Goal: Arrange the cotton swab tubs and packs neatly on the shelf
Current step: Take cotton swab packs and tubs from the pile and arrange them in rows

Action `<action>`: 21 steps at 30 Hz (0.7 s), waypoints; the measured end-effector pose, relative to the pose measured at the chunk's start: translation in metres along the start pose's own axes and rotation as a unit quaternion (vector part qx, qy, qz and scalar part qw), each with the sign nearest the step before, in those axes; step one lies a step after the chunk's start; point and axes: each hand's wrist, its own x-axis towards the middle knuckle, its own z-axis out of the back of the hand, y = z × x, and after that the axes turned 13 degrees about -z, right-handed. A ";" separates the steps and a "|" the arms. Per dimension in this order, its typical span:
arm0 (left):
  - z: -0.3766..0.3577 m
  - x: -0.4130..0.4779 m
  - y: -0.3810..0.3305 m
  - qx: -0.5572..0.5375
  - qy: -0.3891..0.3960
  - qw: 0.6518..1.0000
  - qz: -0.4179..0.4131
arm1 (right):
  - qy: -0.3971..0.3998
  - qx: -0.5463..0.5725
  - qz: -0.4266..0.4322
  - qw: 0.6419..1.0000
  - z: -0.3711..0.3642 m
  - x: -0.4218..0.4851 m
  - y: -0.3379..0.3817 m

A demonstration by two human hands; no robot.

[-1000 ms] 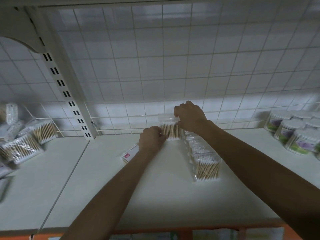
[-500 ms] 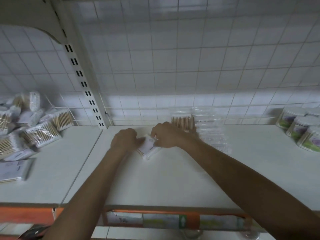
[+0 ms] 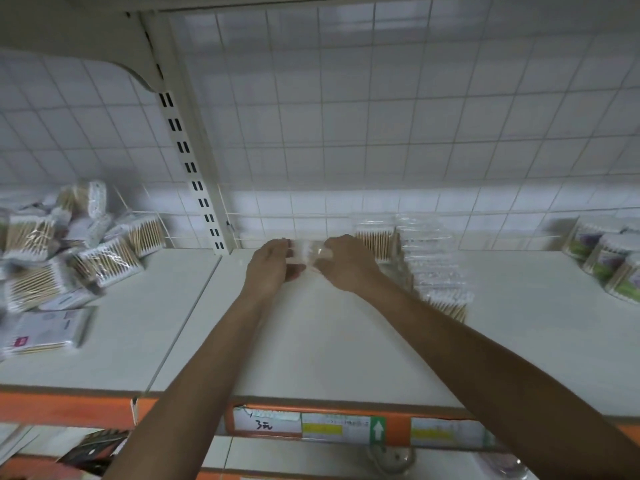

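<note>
"Two hands on one thing? What is it?"

"A small clear pack. My left hand has it from the left and my right hand has it from the right. My fingers curl round it on both sides. It is blurry, so I cannot tell what is inside."

"Where is it?"

"Over the far part of the shelf, close to the wire back wall. I cannot tell if it touches the shelf."

"What is next to it?"

"Just right of my right hand a standing pack of swabs is up on its end. Beside that, a row of packs runs from the far side toward me. Way over on the right are round tubs with green and purple labels. On the left, past the post with slots, lies a messy pile of packs. Near me, the orange shelf edge has price tags."
</note>
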 end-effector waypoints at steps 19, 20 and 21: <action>-0.066 0.002 0.009 0.244 0.136 0.944 -0.177 | -0.056 0.066 -0.011 0.996 0.064 0.011 -0.063; -0.070 0.003 0.011 0.234 0.127 0.948 -0.173 | -0.053 0.048 -0.009 0.997 0.064 0.013 -0.066; -0.073 0.003 0.012 0.222 0.117 0.954 -0.165 | -0.052 0.031 -0.009 0.998 0.064 0.014 -0.069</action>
